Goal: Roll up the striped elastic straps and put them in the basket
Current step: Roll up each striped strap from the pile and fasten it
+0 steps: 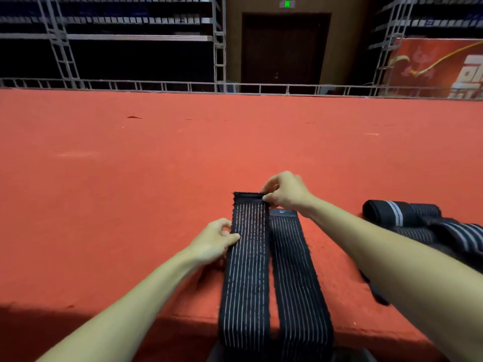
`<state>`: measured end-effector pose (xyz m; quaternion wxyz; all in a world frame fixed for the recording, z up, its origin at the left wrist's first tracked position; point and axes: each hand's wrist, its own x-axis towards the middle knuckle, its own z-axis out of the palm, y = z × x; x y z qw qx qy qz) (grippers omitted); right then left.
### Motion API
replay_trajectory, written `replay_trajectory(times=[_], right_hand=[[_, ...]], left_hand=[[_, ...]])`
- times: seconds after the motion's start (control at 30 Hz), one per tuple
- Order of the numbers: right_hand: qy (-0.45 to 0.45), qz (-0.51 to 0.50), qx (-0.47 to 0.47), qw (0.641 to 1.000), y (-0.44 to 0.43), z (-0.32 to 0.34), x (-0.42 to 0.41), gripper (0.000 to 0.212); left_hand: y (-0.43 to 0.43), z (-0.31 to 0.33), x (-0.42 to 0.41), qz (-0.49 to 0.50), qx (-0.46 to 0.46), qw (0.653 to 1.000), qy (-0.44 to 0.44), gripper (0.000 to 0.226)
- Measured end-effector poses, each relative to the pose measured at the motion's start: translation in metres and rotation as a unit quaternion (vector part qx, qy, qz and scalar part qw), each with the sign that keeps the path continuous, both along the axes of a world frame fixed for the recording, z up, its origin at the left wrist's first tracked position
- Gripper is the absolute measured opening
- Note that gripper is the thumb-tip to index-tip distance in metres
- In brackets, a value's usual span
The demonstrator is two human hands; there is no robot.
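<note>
A black striped strap (247, 257) lies flat on the red carpeted bench (130, 165), running from 6 o'clock, where it hangs over the near edge, toward 12 o'clock. The right hand (285, 190) has its grip narrow, thumb and fingers pinching the strap's far end at its 1 o'clock corner. The left hand (213, 242) pinches the strap's edge at 9 o'clock, thumb on top. A second strap (295, 270) lies just beside it on the 3 o'clock side, also draped over the edge. A heap of straps (418, 220) sits at 3 o'clock, behind the right forearm. At 12 o'clock stand a metal railing (156, 86) and a dark door (283, 48)
</note>
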<state>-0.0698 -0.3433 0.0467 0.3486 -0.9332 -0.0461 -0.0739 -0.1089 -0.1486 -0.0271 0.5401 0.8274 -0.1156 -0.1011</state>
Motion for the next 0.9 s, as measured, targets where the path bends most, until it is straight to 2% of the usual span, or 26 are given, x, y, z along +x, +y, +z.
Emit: replay_trajectory(times=[0.1,0.3,0.43,0.57,0.77,0.9], right_hand=[[-0.006,-0.007,-0.039,0.999,-0.002,-0.022,0.029,0.015],[0.016,-0.037,-0.065,0.997,0.004,-0.061,0.076,0.012],[0.030,-0.029,-0.085,0.995,0.000,-0.074,0.085,0.015],[0.029,-0.071,-0.095,0.993,-0.031,-0.074,0.081,0.014],[0.122,-0.058,-0.186,0.973,-0.076,-0.082,0.071,0.022],[0.079,-0.082,-0.113,0.987,-0.074,-0.072,0.056,0.006]], left_hand=[[-0.003,-0.019,0.022,0.035,0.082,0.992,-0.087,0.006],[-0.010,-0.040,0.041,0.115,0.107,0.973,-0.167,0.025],[-0.016,-0.040,0.043,0.109,0.178,0.942,-0.261,0.020],[-0.032,-0.040,0.036,-0.013,0.183,0.954,-0.238,0.017],[-0.040,-0.044,0.035,-0.007,0.232,0.941,-0.246,0.011],[-0.044,-0.034,0.031,-0.017,0.281,0.933,-0.226,0.013]])
